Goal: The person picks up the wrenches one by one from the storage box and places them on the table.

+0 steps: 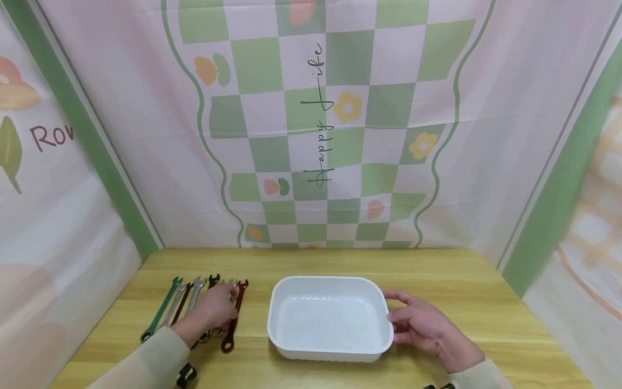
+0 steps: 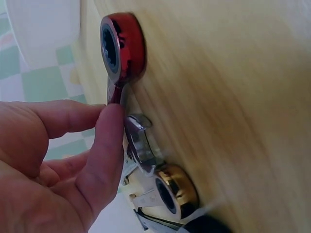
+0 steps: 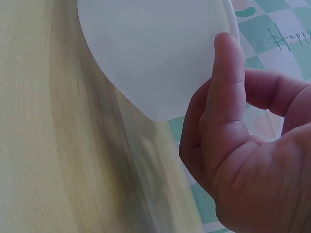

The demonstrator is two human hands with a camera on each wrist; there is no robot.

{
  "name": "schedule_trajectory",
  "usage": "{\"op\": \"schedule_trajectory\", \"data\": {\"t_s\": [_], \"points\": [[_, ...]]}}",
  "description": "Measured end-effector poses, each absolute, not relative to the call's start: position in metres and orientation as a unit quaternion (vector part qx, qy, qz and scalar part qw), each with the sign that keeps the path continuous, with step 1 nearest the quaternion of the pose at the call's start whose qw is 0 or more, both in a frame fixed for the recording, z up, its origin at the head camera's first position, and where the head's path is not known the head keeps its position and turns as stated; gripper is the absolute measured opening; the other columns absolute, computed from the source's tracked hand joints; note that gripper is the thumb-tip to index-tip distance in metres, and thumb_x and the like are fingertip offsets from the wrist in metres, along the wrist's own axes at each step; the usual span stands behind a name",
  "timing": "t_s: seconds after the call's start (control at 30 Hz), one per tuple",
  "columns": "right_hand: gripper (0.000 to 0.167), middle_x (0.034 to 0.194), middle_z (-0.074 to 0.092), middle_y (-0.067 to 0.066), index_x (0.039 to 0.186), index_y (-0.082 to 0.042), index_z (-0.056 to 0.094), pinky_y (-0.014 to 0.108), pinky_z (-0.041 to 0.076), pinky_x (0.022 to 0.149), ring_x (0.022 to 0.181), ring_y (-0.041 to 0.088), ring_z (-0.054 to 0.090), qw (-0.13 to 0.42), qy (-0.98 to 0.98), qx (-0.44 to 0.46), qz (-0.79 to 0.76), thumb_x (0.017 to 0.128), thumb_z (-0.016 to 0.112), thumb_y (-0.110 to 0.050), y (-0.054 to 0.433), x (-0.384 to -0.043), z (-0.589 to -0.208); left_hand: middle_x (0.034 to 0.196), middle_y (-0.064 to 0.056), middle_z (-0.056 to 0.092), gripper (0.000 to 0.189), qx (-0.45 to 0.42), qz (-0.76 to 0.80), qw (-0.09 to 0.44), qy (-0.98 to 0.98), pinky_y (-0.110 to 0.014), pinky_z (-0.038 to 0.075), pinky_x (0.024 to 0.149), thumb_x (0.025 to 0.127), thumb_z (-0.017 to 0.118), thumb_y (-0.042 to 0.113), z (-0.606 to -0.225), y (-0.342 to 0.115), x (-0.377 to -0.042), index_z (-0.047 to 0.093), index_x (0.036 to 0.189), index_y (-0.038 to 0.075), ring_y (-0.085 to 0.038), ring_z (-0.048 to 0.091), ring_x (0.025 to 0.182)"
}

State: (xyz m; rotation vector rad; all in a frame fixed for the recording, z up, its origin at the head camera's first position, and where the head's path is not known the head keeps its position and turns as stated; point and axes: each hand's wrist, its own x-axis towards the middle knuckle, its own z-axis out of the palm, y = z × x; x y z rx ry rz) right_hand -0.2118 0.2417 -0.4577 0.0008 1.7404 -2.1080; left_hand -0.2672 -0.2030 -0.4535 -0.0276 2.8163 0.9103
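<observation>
At the right end of a row of combination wrenches, my left hand (image 1: pixel 216 307) pinches a red ratcheting wrench (image 1: pixel 228 342) between thumb and finger. In the left wrist view its ring end (image 2: pixel 133 48) stands close to the wooden surface. Beside it are a silver open-end wrench (image 2: pixel 141 138) and a gold-coloured ring end (image 2: pixel 180 189). My right hand (image 1: pixel 425 327) touches the right side of a white rectangular basin (image 1: pixel 330 356), its fingers loosely bent at the wall. Nothing lies in the basin. My left hand partly covers the middle wrenches.
A green wrench (image 1: pixel 162 309) lies at the row's left end, with several silver and dark ones next to it. The wooden table (image 1: pixel 437 270) ends at a patterned cloth (image 1: pixel 345 65) behind, and more cloth hangs on both sides.
</observation>
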Motion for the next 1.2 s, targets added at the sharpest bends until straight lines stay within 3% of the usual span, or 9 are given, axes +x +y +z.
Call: {"op": "schedule_trajectory", "data": {"t_s": [0.23, 0.33, 0.5, 0.7, 0.77, 0.9, 1.03, 1.13, 1.2], "points": [[0.074, 0.089, 0.063, 0.016, 0.152, 0.000, 0.023, 0.039, 0.060, 0.069, 0.076, 0.022, 0.064, 0.202, 0.625, 0.000, -0.754, 0.088, 0.060, 0.004, 0.240, -0.212, -0.457, 0.071, -0.007, 0.060, 0.046, 0.002, 0.287, 0.080, 0.955, -0.031, 0.052, 0.046, 0.079, 0.066, -0.005, -0.450, -0.203, -0.266, 0.058, 0.124, -0.004, -0.018, 0.060, 0.050], [0.073, 0.090, 0.063, 0.016, 0.152, 0.000, 0.023, 0.039, 0.060, 0.069, 0.077, 0.022, 0.064, 0.204, 0.625, 0.001, -0.753, 0.088, 0.060, 0.004, 0.239, -0.212, -0.457, 0.067, -0.009, 0.061, 0.045, -0.001, 0.315, 0.087, 0.945, -0.033, 0.053, 0.046, 0.084, 0.066, -0.001, -0.444, -0.202, -0.264, 0.057, 0.128, -0.003, -0.020, 0.060, 0.049], [0.074, 0.090, 0.064, 0.016, 0.152, 0.000, 0.022, 0.040, 0.059, 0.070, 0.078, 0.022, 0.064, 0.203, 0.628, 0.002, -0.751, 0.089, 0.060, 0.004, 0.238, -0.214, -0.456, 0.086, -0.009, 0.060, 0.037, 0.022, 0.368, 0.091, 0.925, -0.035, 0.054, 0.050, 0.094, 0.066, 0.011, -0.428, -0.194, -0.255, 0.059, 0.128, 0.000, -0.023, 0.060, 0.056], [0.072, 0.090, 0.064, 0.016, 0.152, 0.003, 0.022, 0.037, 0.059, 0.068, 0.078, 0.022, 0.064, 0.198, 0.647, -0.004, -0.737, 0.091, 0.060, 0.000, 0.238, -0.214, -0.455, 0.100, -0.006, 0.062, 0.037, 0.075, 0.338, 0.051, 0.937, -0.035, 0.053, 0.060, 0.094, 0.068, 0.021, -0.412, -0.179, -0.243, 0.063, 0.127, 0.005, -0.020, 0.061, 0.072], [0.070, 0.093, 0.064, 0.016, 0.151, 0.003, 0.023, 0.035, 0.059, 0.066, 0.078, 0.022, 0.064, 0.192, 0.658, 0.000, -0.728, 0.093, 0.061, -0.005, 0.237, -0.213, -0.456, 0.100, -0.006, 0.065, 0.039, 0.085, 0.310, 0.037, 0.946, -0.037, 0.054, 0.064, 0.094, 0.068, 0.025, -0.410, -0.174, -0.241, 0.063, 0.127, 0.006, -0.018, 0.060, 0.080], [0.065, 0.101, 0.065, 0.017, 0.149, 0.005, 0.028, 0.036, 0.058, 0.067, 0.081, 0.027, 0.066, 0.167, 0.688, 0.023, -0.706, 0.099, 0.061, -0.020, 0.234, -0.210, -0.454, 0.110, -0.014, 0.067, 0.046, 0.108, 0.263, 0.017, 0.958, -0.052, 0.054, 0.080, 0.095, 0.066, 0.033, -0.416, -0.163, -0.241, 0.062, 0.130, 0.004, -0.032, 0.063, 0.098], [0.067, 0.115, 0.063, 0.025, 0.146, 0.009, 0.033, 0.048, 0.057, 0.078, 0.093, 0.036, 0.067, 0.114, 0.752, 0.033, -0.648, 0.101, 0.057, -0.033, 0.230, -0.208, -0.449, 0.128, -0.022, 0.061, 0.056, 0.110, 0.210, 0.004, 0.971, -0.064, 0.039, 0.101, 0.097, 0.061, 0.044, -0.422, -0.153, -0.243, 0.059, 0.135, 0.003, -0.045, 0.051, 0.123], [0.073, 0.124, 0.059, 0.029, 0.146, 0.006, 0.038, 0.055, 0.053, 0.085, 0.104, 0.040, 0.063, 0.052, 0.848, 0.021, -0.527, 0.101, 0.051, -0.050, 0.227, -0.209, -0.444, 0.133, -0.026, 0.056, 0.061, 0.112, 0.187, 0.001, 0.976, -0.066, 0.029, 0.106, 0.098, 0.057, 0.048, -0.423, -0.143, -0.243, 0.056, 0.138, 0.002, -0.048, 0.044, 0.128], [0.080, 0.131, 0.055, 0.032, 0.146, 0.004, 0.040, 0.061, 0.049, 0.088, 0.111, 0.045, 0.059, 0.014, 0.904, 0.013, -0.427, 0.099, 0.045, -0.060, 0.224, -0.210, -0.440, 0.133, -0.028, 0.055, 0.063, 0.116, 0.174, -0.002, 0.978, -0.067, 0.029, 0.106, 0.098, 0.055, 0.049, -0.420, -0.137, -0.242, 0.055, 0.139, 0.001, -0.051, 0.044, 0.126]]}}
